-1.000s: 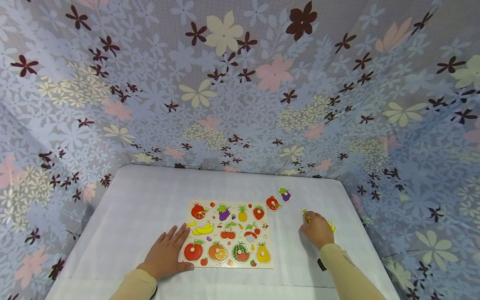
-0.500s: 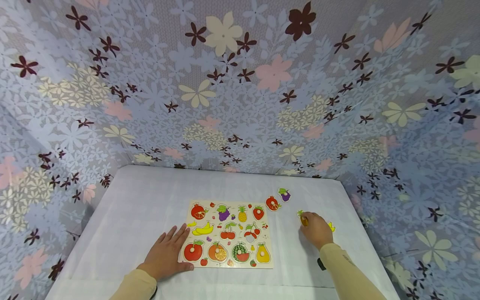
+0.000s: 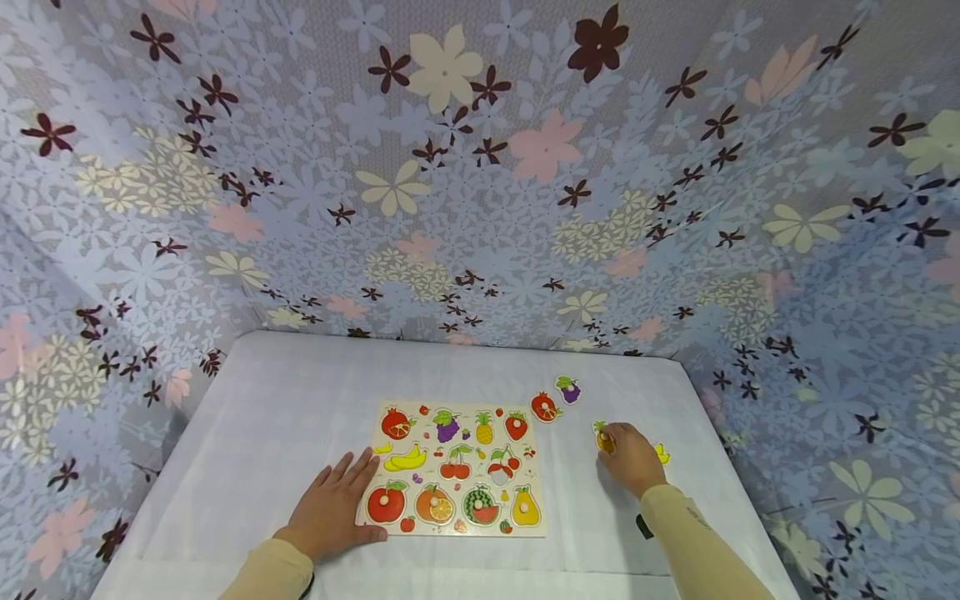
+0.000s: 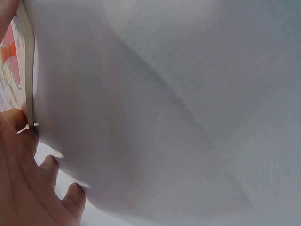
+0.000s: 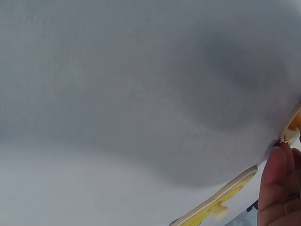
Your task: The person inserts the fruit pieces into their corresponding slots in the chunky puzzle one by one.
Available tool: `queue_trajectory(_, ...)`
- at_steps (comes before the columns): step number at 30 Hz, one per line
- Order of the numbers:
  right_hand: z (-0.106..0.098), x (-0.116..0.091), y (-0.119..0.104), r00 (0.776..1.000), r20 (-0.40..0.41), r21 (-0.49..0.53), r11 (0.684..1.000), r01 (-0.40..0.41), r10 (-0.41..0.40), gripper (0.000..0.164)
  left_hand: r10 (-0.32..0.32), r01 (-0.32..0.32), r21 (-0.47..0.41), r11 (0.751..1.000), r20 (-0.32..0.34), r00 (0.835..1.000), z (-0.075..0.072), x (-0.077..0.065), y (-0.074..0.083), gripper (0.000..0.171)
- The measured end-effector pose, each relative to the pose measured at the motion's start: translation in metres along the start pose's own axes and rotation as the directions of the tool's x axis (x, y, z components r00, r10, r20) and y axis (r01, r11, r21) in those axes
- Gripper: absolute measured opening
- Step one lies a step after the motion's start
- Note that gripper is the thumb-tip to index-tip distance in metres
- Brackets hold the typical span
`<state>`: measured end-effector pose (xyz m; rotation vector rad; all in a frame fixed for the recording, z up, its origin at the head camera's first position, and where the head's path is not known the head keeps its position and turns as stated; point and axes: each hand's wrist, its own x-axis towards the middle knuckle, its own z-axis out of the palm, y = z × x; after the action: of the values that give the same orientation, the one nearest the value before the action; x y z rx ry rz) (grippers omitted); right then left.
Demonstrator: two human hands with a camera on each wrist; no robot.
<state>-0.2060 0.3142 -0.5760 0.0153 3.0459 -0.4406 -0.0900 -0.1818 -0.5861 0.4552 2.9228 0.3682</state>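
Observation:
My left hand rests with spread fingers on the left edge of the fruit puzzle board. In the left wrist view the board's edge meets its fingertips. Right of the board, my right hand pinches a pineapple puzzle piece with a green top, close to the white table; the fingers hide its right part. The right wrist view shows that piece at the fingertips. A yellow banana piece, partly hidden, lies just right of this hand; its knob shows in the right wrist view.
A pomegranate piece and a grape piece lie beyond the board's upper right corner. Knobbed apple, orange, watermelon and pear pieces sit in the board's near row. Flowered cloth walls the table.
My right hand has shifted slightly left with the pineapple piece, which tilted and now shows more of its face. My left hand and the board have stayed still.

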Motion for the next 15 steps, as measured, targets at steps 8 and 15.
queue_trajectory(8,-0.0031,0.0036,-0.001,1.0,0.005,0.013,1.0,0.008,-0.008,0.04,-0.015,0.015,0.007,1.0,0.014,1.0,-0.0018,-0.0006,0.0016,0.112)
queue_trajectory(15,-0.0019,0.0044,0.001,1.0,-0.004,0.017,1.0,0.002,-0.002,0.042,-0.002,0.002,-0.002,1.0,0.01,1.0,-0.0043,-0.002,0.0025,0.111)
